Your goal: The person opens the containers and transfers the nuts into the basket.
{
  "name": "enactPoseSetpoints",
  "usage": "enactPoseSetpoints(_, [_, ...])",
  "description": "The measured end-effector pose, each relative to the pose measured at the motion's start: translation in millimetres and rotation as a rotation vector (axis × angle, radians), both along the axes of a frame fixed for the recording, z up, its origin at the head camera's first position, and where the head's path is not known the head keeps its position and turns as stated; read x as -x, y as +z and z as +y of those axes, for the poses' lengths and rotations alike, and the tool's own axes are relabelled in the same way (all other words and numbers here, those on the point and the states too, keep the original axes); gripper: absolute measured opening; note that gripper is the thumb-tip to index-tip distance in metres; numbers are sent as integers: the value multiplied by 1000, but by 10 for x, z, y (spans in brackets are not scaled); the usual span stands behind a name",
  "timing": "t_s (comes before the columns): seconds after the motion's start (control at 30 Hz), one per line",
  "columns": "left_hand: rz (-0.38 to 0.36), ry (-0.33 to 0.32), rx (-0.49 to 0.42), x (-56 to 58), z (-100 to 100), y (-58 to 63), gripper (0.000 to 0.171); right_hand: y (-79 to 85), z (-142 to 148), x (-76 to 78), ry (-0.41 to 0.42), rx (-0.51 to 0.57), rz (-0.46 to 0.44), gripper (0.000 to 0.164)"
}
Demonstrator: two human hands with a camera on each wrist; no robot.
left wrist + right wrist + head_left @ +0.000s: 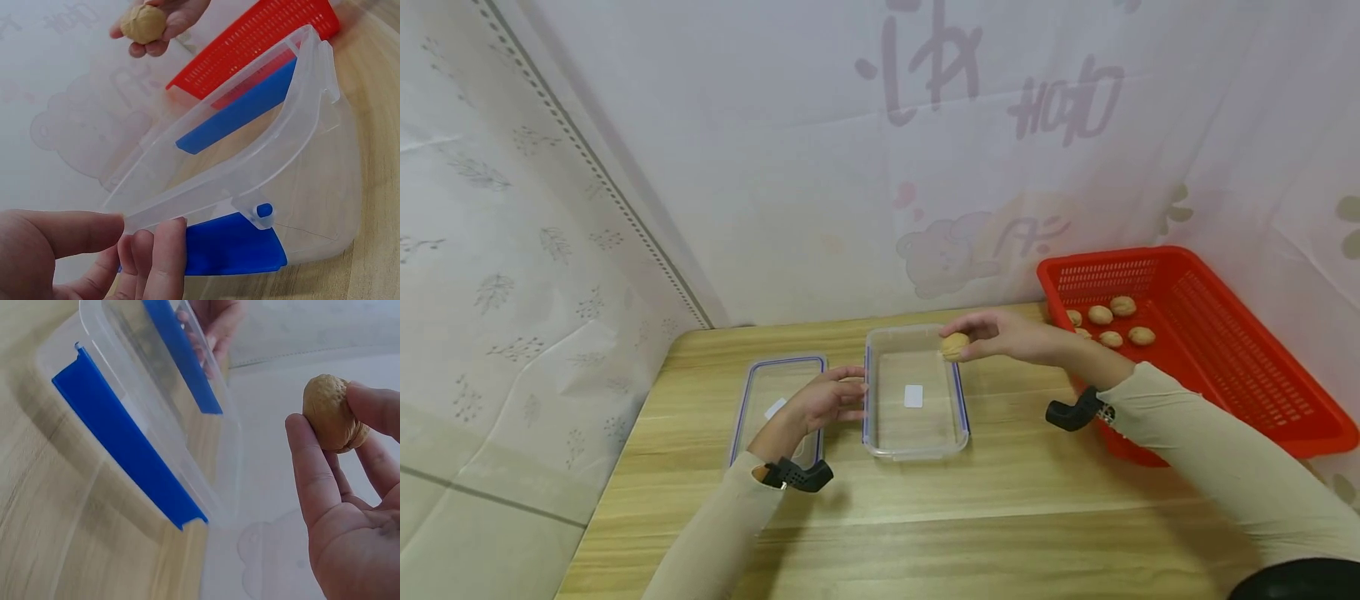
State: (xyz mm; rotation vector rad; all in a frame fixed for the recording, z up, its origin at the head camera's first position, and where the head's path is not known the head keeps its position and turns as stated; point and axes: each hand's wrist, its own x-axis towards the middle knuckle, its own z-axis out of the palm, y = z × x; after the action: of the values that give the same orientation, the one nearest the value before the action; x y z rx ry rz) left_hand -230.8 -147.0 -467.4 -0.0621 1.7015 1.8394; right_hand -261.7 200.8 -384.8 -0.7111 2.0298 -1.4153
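My right hand (1011, 336) pinches a tan walnut (955, 347) between thumb and fingertips, above the far right corner of a clear plastic box (917, 451). In the right wrist view the walnut (331, 414) is held up beside the box (119, 375), apart from it. At the box's left side, my left hand (823, 400) holds the rim and blue latch (234, 244) with its thumb and bent fingers. The box is lidless, with a white label (913, 396) on its bottom. No walnut lies in it.
A clear lid (767, 379) with a blue seal lies left of the box, partly under my left forearm. At the right stands a red basket (1270, 350) with several walnuts (1101, 315) at its left end. A printed curtain (790, 208) hangs behind the wooden table (970, 517).
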Motion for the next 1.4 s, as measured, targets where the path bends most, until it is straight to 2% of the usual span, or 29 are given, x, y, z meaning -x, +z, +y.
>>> enactPoseSetpoints(0.17, [-3,12,1,-18,-9,18,47,114,140,-32,-16,-34,40,50])
enactPoseSetpoints(0.4, [-8,6,-1,-8,-22,-4,47,135,374,-33,-44,4,33,47])
enactPoseSetpoints(0.6, [-11,7,4,-6,-16,-9,46,211,608,-82,-87,-70,114,44])
enactPoseSetpoints(0.9, [-7,10,-9,1,-18,-2,45,290,1005,-164,-164,-153,102,42])
enactPoseSetpoints(1.03, [-10,17,-6,8,-7,6,44,296,1187,-202,-172,-141,93,39])
enactPoseSetpoints(1.13, [-9,20,-3,14,-4,4,44,283,1325,-220,-173,-157,123,38])
enactPoseSetpoints(1.4, [-12,23,2,22,-6,-4,45,153,1648,-216,-172,-159,148,43])
